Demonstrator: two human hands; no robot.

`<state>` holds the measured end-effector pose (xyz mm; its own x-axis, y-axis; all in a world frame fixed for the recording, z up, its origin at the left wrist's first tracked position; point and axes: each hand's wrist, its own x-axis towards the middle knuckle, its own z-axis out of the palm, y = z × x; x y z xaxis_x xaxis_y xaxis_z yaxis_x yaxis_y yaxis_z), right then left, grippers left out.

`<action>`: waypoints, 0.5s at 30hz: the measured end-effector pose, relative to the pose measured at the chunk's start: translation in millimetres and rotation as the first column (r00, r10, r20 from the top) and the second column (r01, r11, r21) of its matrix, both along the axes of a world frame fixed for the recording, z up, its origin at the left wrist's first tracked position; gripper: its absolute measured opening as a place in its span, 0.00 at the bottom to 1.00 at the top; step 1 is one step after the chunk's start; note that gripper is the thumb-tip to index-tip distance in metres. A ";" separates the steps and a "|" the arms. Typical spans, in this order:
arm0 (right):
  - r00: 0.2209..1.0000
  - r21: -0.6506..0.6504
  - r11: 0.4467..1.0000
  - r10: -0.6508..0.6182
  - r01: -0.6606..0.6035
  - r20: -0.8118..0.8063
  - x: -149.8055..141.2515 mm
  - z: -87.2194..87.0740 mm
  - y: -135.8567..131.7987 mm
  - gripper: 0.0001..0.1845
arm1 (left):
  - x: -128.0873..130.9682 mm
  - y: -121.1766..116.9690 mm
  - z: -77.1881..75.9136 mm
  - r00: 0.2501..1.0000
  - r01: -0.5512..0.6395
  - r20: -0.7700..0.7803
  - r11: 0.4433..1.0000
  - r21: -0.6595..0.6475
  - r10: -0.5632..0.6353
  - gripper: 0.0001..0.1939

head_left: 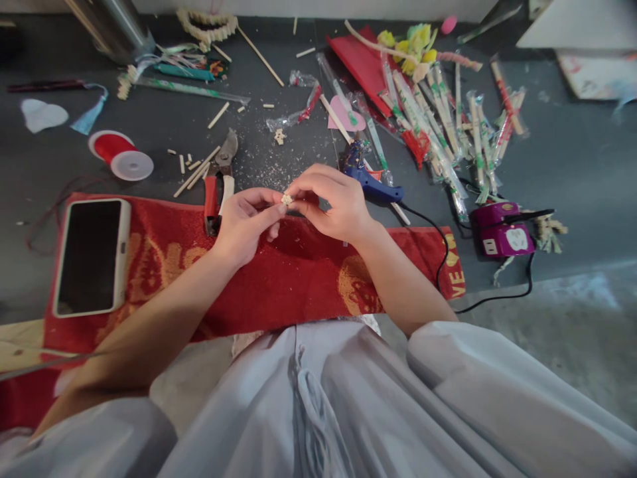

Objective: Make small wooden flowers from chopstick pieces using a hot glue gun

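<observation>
Between the fingertips of both hands is a small cream-coloured cluster of short stick pieces (286, 199). My left hand (249, 222) pinches it from the left, thumb and index finger closed on it. From the right, my right hand (331, 202) grips it with fingers bent. Just left of my left hand lie pruning shears (219, 179) with one red and one white handle. A blue glue gun (371, 176) rests beyond my right hand, its cord running right. Both hands are above a red towel (298, 285) with yellow patterns.
A phone (90, 255) lies on the towel's left end, with a red thread spool (122, 156) behind it. Wrapped chopsticks (428, 126) are heaped at the right, near a purple power socket cube (502, 229). Cut stick pieces (196, 172) and crumbs litter the dark table (174, 113).
</observation>
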<state>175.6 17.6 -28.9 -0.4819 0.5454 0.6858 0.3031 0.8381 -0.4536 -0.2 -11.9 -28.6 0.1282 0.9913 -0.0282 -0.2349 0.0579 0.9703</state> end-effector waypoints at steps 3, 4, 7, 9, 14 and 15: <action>1.000 0.004 1.000 -0.001 0.001 -0.028 -1.1 0.1 -0.8 0.07 | 0.2 -0.5 0.5 1.000 0.006 -0.006 1.000 -0.005 -0.006 0.18; 0.999 0.008 1.000 0.002 -0.001 -0.039 -1.3 0.1 -1.0 0.06 | 0.3 -0.7 0.7 1.000 0.007 -0.010 1.000 -0.004 -0.007 0.18; 0.999 0.005 1.000 0.003 -0.003 -0.033 -1.2 -0.3 -1.0 0.06 | 1.0 -1.1 1.4 1.000 0.007 -0.007 1.000 -0.017 -0.007 0.17; 1.000 -0.009 1.000 0.001 -0.001 -0.011 -0.7 -1.0 -0.7 0.07 | 1.5 -1.0 1.5 1.000 0.008 0.009 0.999 -0.035 -0.008 0.16; 1.000 -0.042 0.999 0.003 -0.003 0.005 1.0 -2.1 0.8 0.09 | 1.1 1.1 -0.6 0.999 0.025 0.023 0.998 -0.050 -0.023 0.14; 1.000 -0.047 0.999 0.001 0.000 0.014 1.6 -2.3 1.3 0.09 | 0.6 1.6 -1.0 1.000 0.024 0.018 0.998 -0.054 -0.023 0.14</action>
